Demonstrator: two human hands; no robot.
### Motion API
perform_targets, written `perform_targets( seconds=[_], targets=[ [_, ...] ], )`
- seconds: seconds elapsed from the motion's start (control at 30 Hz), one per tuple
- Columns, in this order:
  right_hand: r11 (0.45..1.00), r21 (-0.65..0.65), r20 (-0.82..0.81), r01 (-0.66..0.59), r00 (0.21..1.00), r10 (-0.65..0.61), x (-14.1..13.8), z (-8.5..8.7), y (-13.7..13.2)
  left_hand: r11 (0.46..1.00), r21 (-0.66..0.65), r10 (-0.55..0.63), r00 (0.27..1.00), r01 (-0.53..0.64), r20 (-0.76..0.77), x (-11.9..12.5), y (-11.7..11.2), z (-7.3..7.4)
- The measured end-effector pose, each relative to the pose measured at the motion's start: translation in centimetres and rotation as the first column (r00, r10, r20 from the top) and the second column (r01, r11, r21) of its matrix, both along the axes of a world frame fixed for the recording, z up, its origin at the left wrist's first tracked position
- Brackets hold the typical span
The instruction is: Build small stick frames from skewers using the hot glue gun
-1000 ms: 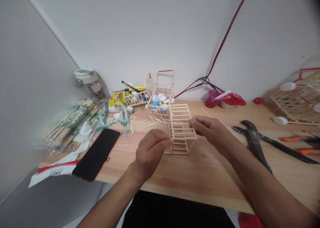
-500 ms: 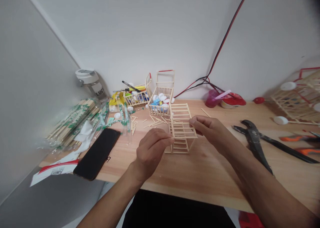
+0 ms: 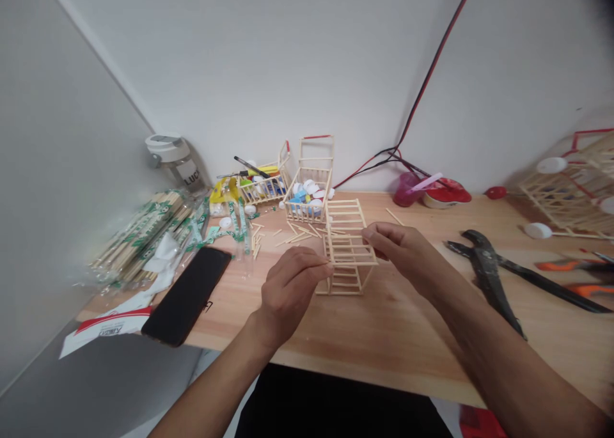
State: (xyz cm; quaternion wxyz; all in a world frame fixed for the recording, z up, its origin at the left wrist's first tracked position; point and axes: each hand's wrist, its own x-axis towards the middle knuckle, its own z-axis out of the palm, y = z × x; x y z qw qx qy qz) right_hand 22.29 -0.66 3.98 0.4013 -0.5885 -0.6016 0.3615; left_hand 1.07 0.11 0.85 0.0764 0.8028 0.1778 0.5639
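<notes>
Frame: one ladder-like frame of thin wooden sticks (image 3: pixel 348 249), standing on the wooden tabletop (image 3: pixel 407 342), right between the two hands.
Change: nothing to call here; hands and frame sit just as they did a second ago.
Left hand (image 3: pixel 288 291): fingertips pinched together at the frame's left edge. Is a stick between them? Can't tell from here.
Right hand (image 3: pixel 398 252): fingers curled, tips at the frame's right side. Can't tell if it's a real grip.
Loose sticks (image 3: pixel 292 236): a scatter just behind the left hand, too many and too small to count.
Stick cages: three. A taller one full of bottle caps (image 3: pixel 307 198) sits just behind the frame, a lower one (image 3: pixel 263 188) beside it, and a third (image 3: pixel 568 192) is cut off at the far right.
Pliers: one big black pair (image 3: pixel 489 278), lying right of the right forearm.
Phone: one black smartphone (image 3: pixel 187 295), face down or dark, out to the left.
Stick packs: a heap of green-printed bundles (image 3: pixel 144 240), beyond the phone; exact count hidden.
</notes>
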Motion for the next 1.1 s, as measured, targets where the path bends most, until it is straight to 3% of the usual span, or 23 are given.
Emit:
perform_targets(
  seconds=[1.1],
  targets=[
    [1.000, -0.014, -0.023, 0.013, 1.000, -0.014, -0.18, 0.16, -0.15, 1.000, 0.011, 0.005, 1.000, -0.005, 0.004, 0.07, 0.06, 0.18]
  ],
)
